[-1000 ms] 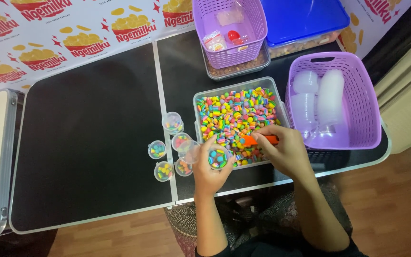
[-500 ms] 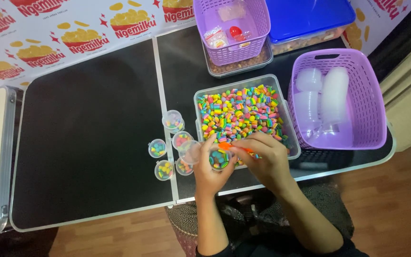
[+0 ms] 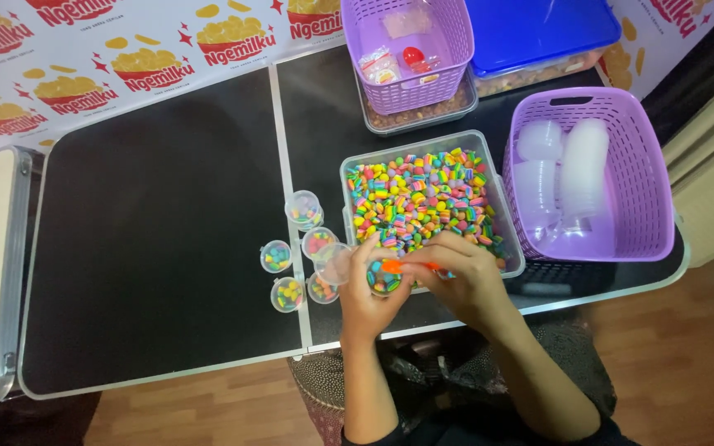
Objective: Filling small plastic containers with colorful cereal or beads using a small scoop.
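A small clear cup (image 3: 386, 279), partly filled with multicoloured candy pieces, is held at the near edge of a clear rectangular tub (image 3: 349, 177) of the same rainbow candies. The cup is gripped from its left by the left hand (image 3: 365, 293), fingers curled around its side. An orange scoop (image 3: 406, 267) is pinched in the closed fingers of the right hand (image 3: 464, 281), and its tip is laid over the cup's mouth. The two hands are touching each other just in front of the tub.

Left of the tub, a cluster of small clear filled cups (image 3: 295, 256) is set on the black table (image 3: 150, 248), straddling the metal seam that runs front to back. One more small clear cup, open, is seen beside the left hand's fingers. Further left of the tub, a wide stretch of black tabletop is left bare up to the metal edge.

Right of the tub, almost touching it, a purple basket (image 3: 650, 206) holding stacks of empty clear cups is placed at the table's right rim. Behind the tub, a smaller purple basket (image 3: 456, 49) is set on a tray of brown snacks, and a container with a blue lid (image 3: 539, 29) is stood beside it. The table's near edge is just under the wrists, with wooden floor (image 3: 208, 409) visible below.
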